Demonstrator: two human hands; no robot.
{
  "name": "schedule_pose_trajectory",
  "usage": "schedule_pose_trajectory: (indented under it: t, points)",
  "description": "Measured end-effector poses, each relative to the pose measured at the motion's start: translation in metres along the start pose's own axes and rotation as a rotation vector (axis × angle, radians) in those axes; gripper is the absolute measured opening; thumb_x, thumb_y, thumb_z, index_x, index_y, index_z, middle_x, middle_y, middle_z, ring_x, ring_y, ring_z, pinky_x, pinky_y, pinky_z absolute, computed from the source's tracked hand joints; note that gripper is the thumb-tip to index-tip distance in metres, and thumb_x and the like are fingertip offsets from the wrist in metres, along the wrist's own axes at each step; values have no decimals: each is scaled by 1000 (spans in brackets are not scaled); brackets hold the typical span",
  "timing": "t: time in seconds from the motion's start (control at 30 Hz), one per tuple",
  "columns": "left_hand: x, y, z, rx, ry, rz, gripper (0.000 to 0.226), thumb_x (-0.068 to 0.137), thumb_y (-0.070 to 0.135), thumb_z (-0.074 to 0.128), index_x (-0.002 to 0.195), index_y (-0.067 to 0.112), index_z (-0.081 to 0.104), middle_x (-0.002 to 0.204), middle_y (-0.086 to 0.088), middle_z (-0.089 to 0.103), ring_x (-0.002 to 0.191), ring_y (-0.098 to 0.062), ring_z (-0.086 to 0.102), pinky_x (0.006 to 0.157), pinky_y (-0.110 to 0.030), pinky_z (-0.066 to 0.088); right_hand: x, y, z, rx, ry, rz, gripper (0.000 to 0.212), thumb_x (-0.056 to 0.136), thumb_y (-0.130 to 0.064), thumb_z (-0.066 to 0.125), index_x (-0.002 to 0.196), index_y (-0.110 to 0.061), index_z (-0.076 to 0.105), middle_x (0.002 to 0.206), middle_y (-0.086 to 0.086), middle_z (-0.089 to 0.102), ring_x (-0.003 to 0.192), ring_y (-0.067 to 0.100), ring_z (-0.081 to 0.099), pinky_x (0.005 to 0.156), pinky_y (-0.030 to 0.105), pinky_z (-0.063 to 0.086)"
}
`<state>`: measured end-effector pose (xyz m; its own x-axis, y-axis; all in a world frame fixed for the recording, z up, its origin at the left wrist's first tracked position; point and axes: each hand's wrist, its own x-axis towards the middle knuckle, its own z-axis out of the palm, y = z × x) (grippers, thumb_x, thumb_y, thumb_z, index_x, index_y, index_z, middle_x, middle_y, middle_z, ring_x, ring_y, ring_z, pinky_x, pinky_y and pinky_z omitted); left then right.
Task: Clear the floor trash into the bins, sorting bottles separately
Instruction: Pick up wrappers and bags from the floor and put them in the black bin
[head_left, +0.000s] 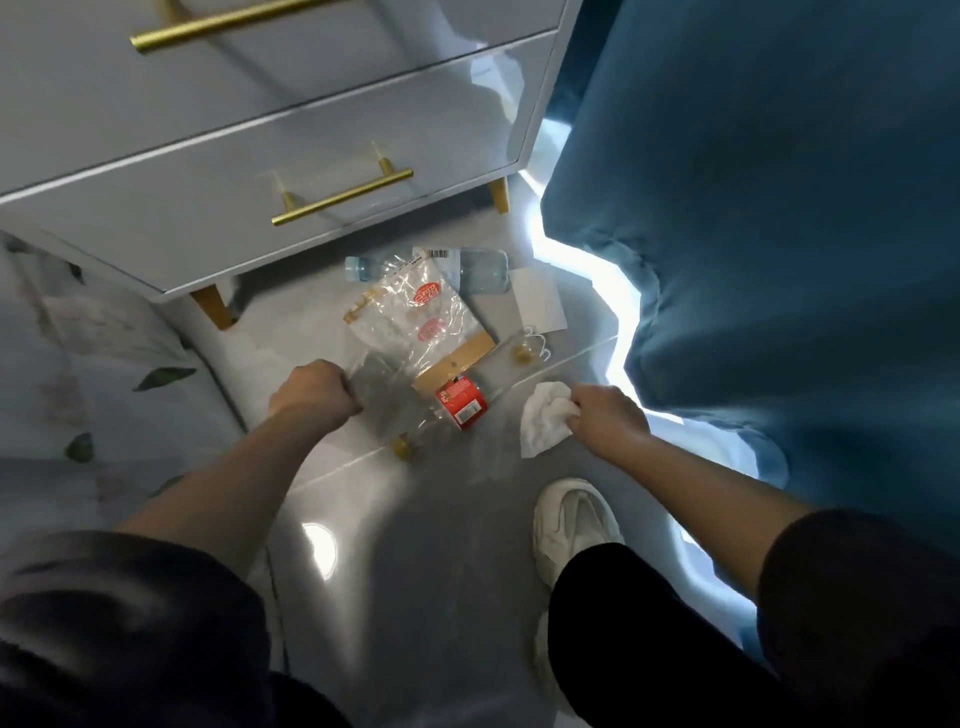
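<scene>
In front of the cabinet (322, 140) the left hand (311, 387) grips a red-labelled bottle (460, 402), the right hand (608, 415) holds a tissue (543, 421), and a water bottle (480, 270) lies nearer it.

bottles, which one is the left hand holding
The red-label bottle with the yellow cap, gripped by the left hand. The blue-tinted bottle lies untouched by the cabinet, partly under the bag.

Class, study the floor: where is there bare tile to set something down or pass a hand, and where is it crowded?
Free: the tile between the left forearm and the white shoe. Crowded: below the nightstand, where water bottle, plastic bag, white card and red-labelled pack lie close. Left hand grips clear plastic; right hand grips a tissue.
</scene>
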<state>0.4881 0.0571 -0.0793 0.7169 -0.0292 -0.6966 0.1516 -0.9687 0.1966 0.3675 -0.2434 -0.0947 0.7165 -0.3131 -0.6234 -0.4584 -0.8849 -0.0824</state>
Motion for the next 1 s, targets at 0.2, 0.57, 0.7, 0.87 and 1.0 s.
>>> schedule_pose_trajectory:
  t: [0.2, 0.57, 0.7, 0.87, 1.0]
  points:
    - [-89, 87, -65, -68, 12, 305, 17, 78, 22, 77, 75, 10, 65, 85, -9, 67, 80, -23, 60, 66, -29, 42, -108, 16, -94, 141, 177, -23, 14, 90, -25, 55, 82, -17, 48, 95, 10, 64, 90, 32, 59, 62, 28, 35]
    - [-265, 208, -128, -361, 31, 754, 16, 81, 15, 71, 83, 0, 68, 72, 0, 68, 65, -16, 63, 57, -19, 49, -298, 52, -234, 340, 723, 21, 11, 82, -24, 59, 77, -15, 56, 75, -1, 61, 72, 22, 55, 66, 38, 49]
    - [-313, 242, -133, -336, -4, 914, 7, 82, 14, 70, 80, 8, 69, 71, -1, 67, 59, -8, 59, 53, -16, 45, -353, 66, -233, 422, 851, 47, 11, 84, -21, 60, 79, -12, 55, 76, -1, 58, 70, 18, 52, 65, 34, 45]
    - [-366, 282, -120, -275, -31, 1128, 10, 82, 17, 70, 73, 14, 67, 74, -6, 69, 65, -13, 56, 61, -23, 43, -416, 87, -217, 453, 1049, 142, 12, 85, -19, 61, 78, -12, 53, 73, -3, 55, 68, 15, 48, 65, 28, 43]
    - [-415, 298, -91, -216, -151, 1289, 10, 80, 13, 69, 71, 13, 66, 66, 0, 62, 61, -11, 52, 62, -24, 42, -474, 97, -199, 523, 1182, 249, 8, 83, -14, 64, 79, -12, 58, 75, -1, 57, 67, 14, 49, 63, 19, 42]
